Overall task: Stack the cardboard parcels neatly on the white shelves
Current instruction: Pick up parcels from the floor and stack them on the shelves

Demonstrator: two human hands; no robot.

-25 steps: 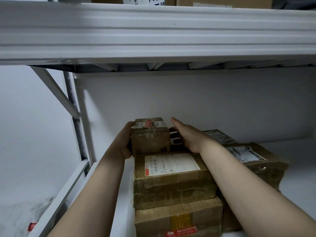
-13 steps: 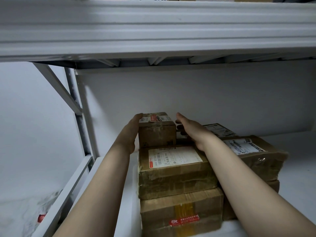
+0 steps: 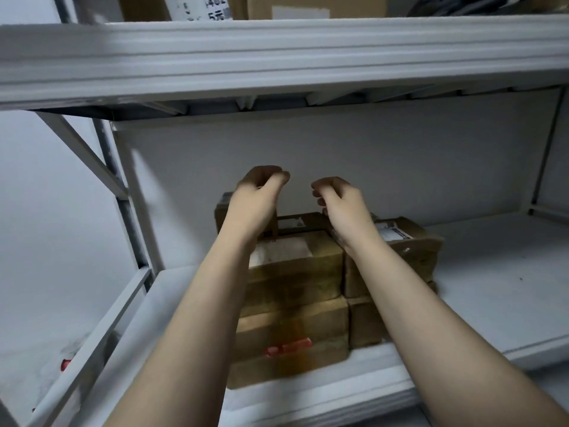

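Hovering above the taped cardboard parcels [image 3: 295, 263] stacked far-left on the white shelf [image 3: 492, 288], left hand [image 3: 255, 198] and right hand [image 3: 345, 204] hang loosely curled, empty; boxes look stiff, light, tape-slick: grip opposite sides

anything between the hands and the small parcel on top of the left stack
Nothing visible does. The left hand and right hand hover empty above the small parcel, only air between; the left wrist just hides part of it from view.
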